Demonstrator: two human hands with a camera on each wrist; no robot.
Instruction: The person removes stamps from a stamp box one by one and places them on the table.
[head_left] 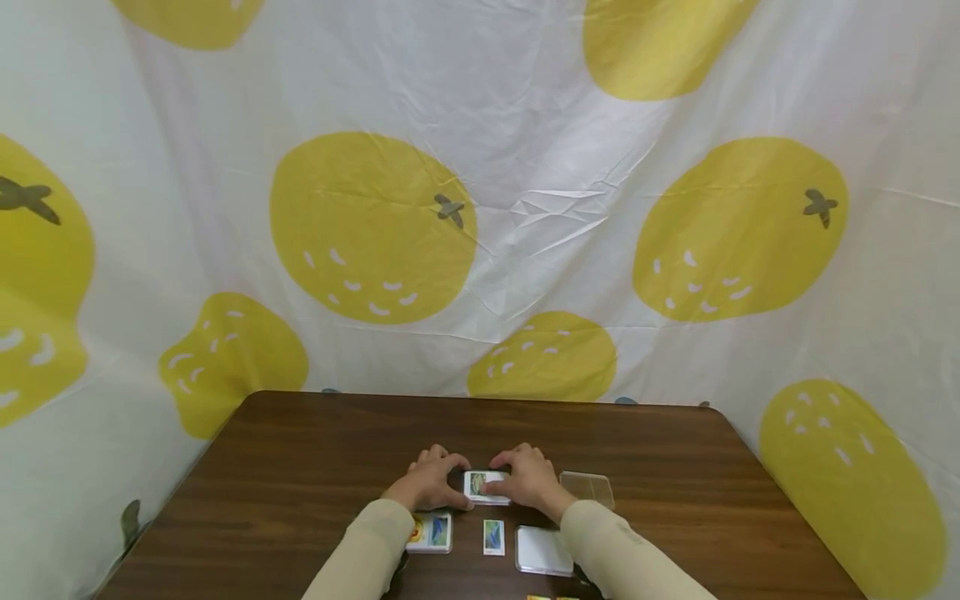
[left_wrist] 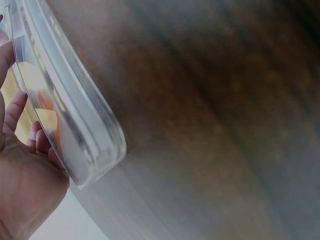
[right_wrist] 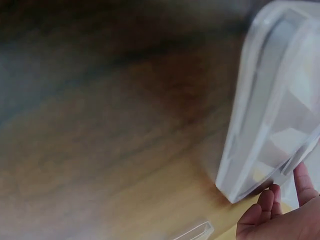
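Observation:
A small clear card case [head_left: 497,500] lies between both hands, with a picture card [head_left: 477,481] on the left part of its white top. My left hand [head_left: 429,485] grips its left end, thumb at the near corner and index finger at the far one. From the other side my right hand [head_left: 531,479] holds it, thumb across the top beside the card and index finger at the far edge. In the wrist views, other cases stand large in front and hide the fingertips' work: a clear case [left_wrist: 82,120] on the left, a whitish one [right_wrist: 265,100] on the right.
Close to my left wrist lies a case with picture cards [head_left: 435,533]. One loose card [head_left: 493,537] sits in the middle, beside a white-filled case [head_left: 542,552]. A transparent lid [head_left: 588,487] lies right of my right hand. Orange cards [head_left: 538,597] show at the bottom edge.

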